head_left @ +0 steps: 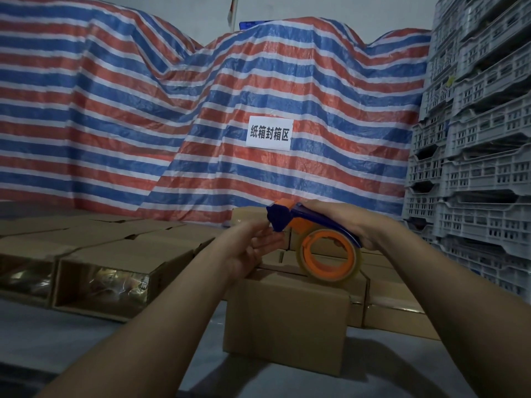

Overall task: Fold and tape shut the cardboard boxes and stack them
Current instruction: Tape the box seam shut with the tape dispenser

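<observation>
Cardboard comes first: the closed box (287, 317) stands on the grey floor (71, 349) directly under both hands, its long axis running left to right. Above its far edge, the right hand (342, 222) grips the tape dispenser (316, 242). The left hand (255, 248), just beside, pinches at its blue head, probably the tape end.

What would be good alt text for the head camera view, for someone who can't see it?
A person's right hand grips a blue and orange tape dispenser above a closed cardboard box, while the left hand fingers its front end. More boxes lie behind, before a striped tarp with a paper sign; grey crates are stacked on the right.
</observation>
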Available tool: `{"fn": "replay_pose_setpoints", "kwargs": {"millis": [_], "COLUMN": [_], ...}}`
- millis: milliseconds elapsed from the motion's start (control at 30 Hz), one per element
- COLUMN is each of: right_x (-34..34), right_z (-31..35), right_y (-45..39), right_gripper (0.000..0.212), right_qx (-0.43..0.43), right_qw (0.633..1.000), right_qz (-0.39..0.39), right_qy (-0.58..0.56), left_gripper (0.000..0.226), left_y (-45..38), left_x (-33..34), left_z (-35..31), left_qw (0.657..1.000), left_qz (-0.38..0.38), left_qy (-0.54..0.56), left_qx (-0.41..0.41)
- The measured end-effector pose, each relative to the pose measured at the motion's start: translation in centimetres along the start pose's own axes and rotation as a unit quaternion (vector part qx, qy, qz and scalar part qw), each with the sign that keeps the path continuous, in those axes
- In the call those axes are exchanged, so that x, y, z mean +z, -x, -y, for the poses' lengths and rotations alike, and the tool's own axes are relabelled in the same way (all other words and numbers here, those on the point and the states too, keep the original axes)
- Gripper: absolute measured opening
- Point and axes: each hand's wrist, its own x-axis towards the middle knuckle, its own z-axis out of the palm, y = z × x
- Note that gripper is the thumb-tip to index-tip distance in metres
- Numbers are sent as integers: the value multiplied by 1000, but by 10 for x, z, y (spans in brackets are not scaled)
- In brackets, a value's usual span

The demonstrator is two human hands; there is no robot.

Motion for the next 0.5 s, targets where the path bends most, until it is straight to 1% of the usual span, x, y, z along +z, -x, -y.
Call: {"fn": "replay_pose_setpoints", "kwargs": {"millis": [133, 333, 500], "right_x": [0, 2, 1], "right_z": [1, 4, 5], "right_y": [1, -1, -6], "right_gripper": [51, 48, 53], "right_qx": [-1, 7, 11], "right_qw": [1000, 1000, 1000], "right_qz": [-1, 3, 19], "right_qy": [10, 12, 22], "left_gripper": [12, 24, 20], "left_y": [-2, -2, 0], "left_x": [0, -1, 3], "left_z": [2, 3, 5], "left_qw": [1000, 999, 997], "left_qz": [-17, -31, -68], "left_qy": [-16, -40, -46], "left_qx": [2, 2, 9]}}
